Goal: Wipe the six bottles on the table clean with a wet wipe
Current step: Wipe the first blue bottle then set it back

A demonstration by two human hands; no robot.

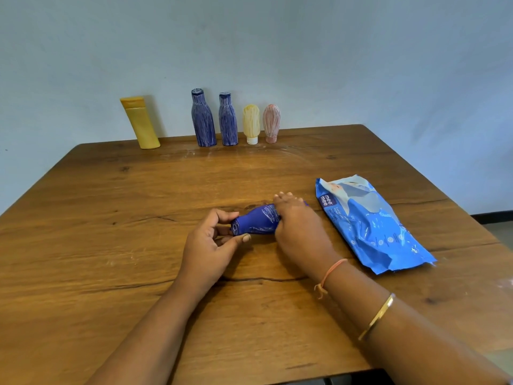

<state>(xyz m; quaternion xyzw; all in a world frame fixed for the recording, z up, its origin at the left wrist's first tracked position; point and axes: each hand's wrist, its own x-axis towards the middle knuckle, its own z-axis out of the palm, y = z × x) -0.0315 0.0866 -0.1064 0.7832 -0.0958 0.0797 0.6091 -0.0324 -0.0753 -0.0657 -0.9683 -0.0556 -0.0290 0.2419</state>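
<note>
Two bare forearms reach in from the near edge of a wooden table (111,245), the right one wearing a gold bangle (377,316) and, closer to the wrist, an orange thread (330,273). At the middle of the table, both hands hold a dark blue bottle (256,222) that lies on its side on the wood, cap end pointing left. The left hand (211,243) pinches the cap end between thumb and curled fingers. The right hand (298,226) is curled over the wider body of the bottle, covering most of it (whether a wipe sits under that palm cannot be told). The two hands are close together, with only the bottle's neck and shoulder showing between them.

Just to the right of the right hand lies a crumpled blue pack of wet wipes (372,226), flat on the table and angled toward the near right corner.

Five more bottles stand in a row at the table's far edge, against a pale wall (361,65). From left to right: a yellow bottle (140,122), leaning a little; a tall bottle covered in blue scribble (203,119); a second, slightly shorter one just beside it (228,120); a small bottle streaked yellow (251,123), standing on its white cap; and a small bottle streaked pink (271,123), also cap down.
</note>
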